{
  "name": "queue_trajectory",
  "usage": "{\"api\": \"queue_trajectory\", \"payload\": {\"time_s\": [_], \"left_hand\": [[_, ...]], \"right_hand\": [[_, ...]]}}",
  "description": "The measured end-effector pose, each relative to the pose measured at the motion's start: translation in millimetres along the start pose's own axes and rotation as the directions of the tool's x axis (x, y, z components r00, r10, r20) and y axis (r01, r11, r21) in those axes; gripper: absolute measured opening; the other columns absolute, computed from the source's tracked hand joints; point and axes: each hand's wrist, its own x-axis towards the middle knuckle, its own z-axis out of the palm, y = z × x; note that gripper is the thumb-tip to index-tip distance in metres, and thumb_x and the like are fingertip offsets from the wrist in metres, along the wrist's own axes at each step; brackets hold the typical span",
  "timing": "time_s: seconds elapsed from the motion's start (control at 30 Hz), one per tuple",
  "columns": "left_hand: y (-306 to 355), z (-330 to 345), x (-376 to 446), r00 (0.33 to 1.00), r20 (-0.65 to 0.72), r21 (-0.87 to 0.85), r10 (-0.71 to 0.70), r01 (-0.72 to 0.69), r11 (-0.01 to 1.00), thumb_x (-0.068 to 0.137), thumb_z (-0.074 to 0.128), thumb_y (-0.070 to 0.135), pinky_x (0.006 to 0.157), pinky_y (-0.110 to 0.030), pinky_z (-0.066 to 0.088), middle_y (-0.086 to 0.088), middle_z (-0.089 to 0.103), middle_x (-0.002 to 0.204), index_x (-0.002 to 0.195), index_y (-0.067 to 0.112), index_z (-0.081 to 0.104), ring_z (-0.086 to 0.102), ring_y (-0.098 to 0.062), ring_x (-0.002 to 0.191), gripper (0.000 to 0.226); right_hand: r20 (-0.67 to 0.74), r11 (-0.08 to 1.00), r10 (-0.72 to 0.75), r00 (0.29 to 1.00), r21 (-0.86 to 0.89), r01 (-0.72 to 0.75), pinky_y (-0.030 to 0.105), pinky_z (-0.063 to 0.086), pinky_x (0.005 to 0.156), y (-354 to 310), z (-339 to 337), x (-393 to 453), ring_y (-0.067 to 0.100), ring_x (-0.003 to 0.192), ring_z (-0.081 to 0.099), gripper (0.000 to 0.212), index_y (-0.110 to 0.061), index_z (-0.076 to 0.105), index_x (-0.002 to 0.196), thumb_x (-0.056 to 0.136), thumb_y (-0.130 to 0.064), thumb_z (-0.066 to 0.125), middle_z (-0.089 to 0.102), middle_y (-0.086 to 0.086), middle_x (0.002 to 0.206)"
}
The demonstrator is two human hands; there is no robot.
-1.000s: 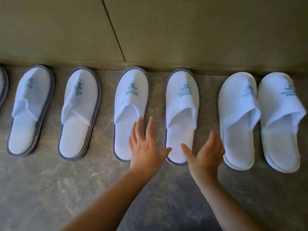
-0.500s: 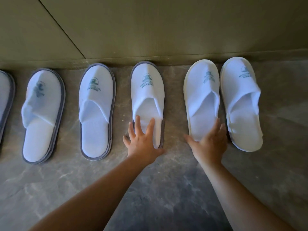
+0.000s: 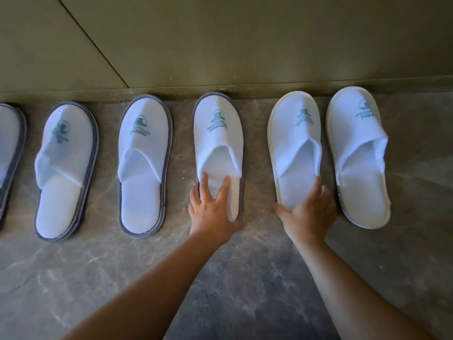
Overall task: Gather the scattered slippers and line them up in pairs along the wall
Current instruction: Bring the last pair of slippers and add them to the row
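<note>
Several white slippers lie in a row, toes at the wall (image 3: pixel 245 45). My left hand (image 3: pixel 212 207) rests flat, fingers spread, on the heel of a grey-edged slipper (image 3: pixel 218 133). My right hand (image 3: pixel 310 212) cups the heel of a white-edged slipper (image 3: pixel 295 141), fingers on its right side and thumb at its left. A second white-edged slipper (image 3: pixel 358 155) lies just right of it. Left of my hands lie two more grey-edged slippers (image 3: pixel 144 163) (image 3: pixel 65 168), and part of another (image 3: pixel 9 153) shows at the left edge.
The floor (image 3: pixel 245 278) is grey-brown marble that runs toward me and off to the right of the last slipper. A dark skirting strip (image 3: pixel 245 88) runs along the foot of the olive wall. A seam crosses the wall panel at the upper left.
A second ago both hands hovered above the floor; they have moved forward onto the heels of two slippers. The view shifted right, so the row now sits further left.
</note>
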Motion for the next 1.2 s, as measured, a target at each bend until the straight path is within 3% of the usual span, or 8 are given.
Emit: {"api": "queue_trajectory", "payload": {"time_s": [0.53,0.7,0.8,0.87,0.97,1.03,1.2], "left_hand": [[-0.3,-0.5,-0.5,1.0,0.019,0.007,0.006,-0.006,1.0,0.067,0.069,0.048,0.109,-0.055,0.018,-0.004,-0.016,0.15,0.137,0.04,0.004,-0.008,-0.033,0.136,0.097],[-0.3,-5.0,-2.7,1.0,0.004,0.072,0.018,-0.018,0.997,0.066,0.064,0.058,0.112,-0.054,0.007,-0.003,-0.019,0.151,0.139,0.037,-0.002,-0.012,-0.034,0.139,0.1],[9.7,-8.5,-7.4,0.987,-0.081,0.113,0.138,-0.129,0.985,0.069,0.058,0.062,0.113,-0.051,0.001,0.0,-0.013,0.152,0.14,0.034,0.003,-0.012,-0.027,0.139,0.094],[24.9,-8.2,-10.2,0.963,-0.106,0.115,0.248,-0.236,0.965,0.07,0.057,0.061,0.112,-0.047,-0.002,0.005,-0.009,0.152,0.14,0.032,0.006,-0.012,-0.018,0.136,0.09],[55.9,-0.5,-10.4,0.92,-0.042,0.11,0.389,-0.383,0.917,0.073,0.053,0.061,0.111,-0.04,-0.006,0.002,-0.008,0.155,0.141,0.032,0.004,-0.012,-0.02,0.139,0.089],[75.0,9.4,-7.0,0.892,0.056,0.144,0.449,-0.452,0.88,0.075,0.051,0.06,0.112,-0.042,-0.007,-0.001,-0.015,0.155,0.142,0.032,-0.003,-0.017,-0.024,0.141,0.091],[98.7,35.9,1.8,0.86,0.22,0.29,0.46,-0.508,0.811,0.071,0.053,0.064,0.103,-0.042,-0.016,-0.005,-0.025,0.152,0.14,0.031,-0.015,-0.026,-0.032,0.137,0.103]], "right_hand": [[0.022,1.0,-0.006,1.0,0.03,0.005,0.047,0.024,0.098,-7.2,3.1,-1.7,0.04,0.124,0.027,0.101,-0.007,0.016,0.139,0.062,-0.029,0.077,0.026,0.023,0.141],[0.086,1.0,-0.003,0.996,0.019,0.001,0.051,0.02,0.105,-13.0,-0.6,-4.6,0.039,0.133,0.019,0.106,-0.008,0.007,0.141,0.065,-0.04,0.074,0.017,0.025,0.147],[0.049,0.998,-0.06,0.997,0.039,0.058,0.047,0.02,0.105,-9.8,-14.6,-4.8,0.039,0.133,0.023,0.098,-0.007,0.017,0.14,0.067,-0.042,0.072,0.022,0.024,0.147],[-0.063,0.988,-0.134,0.989,0.072,0.138,0.048,0.027,0.1,-0.9,-31.2,-0.9,0.043,0.126,0.036,0.083,0.001,0.033,0.132,0.068,-0.032,0.074,0.038,0.027,0.138],[-0.234,0.984,-0.127,0.964,0.092,0.152,0.05,0.036,0.093,24.2,-54.4,9.7,0.047,0.113,0.048,0.066,0.007,0.047,0.119,0.065,-0.016,0.077,0.052,0.03,0.122],[-0.245,0.993,-0.084,0.966,0.056,0.101,0.05,0.034,0.096,46.1,-65.3,20.6,0.047,0.114,0.046,0.068,0.007,0.045,0.12,0.064,-0.013,0.077,0.05,0.032,0.122],[-0.067,0.996,0.076,0.995,-0.036,-0.078,0.046,0.02,0.104,85.1,-69.7,40.0,0.039,0.131,0.024,0.1,-0.006,0.021,0.137,0.061,-0.035,0.078,0.025,0.024,0.145]]}}
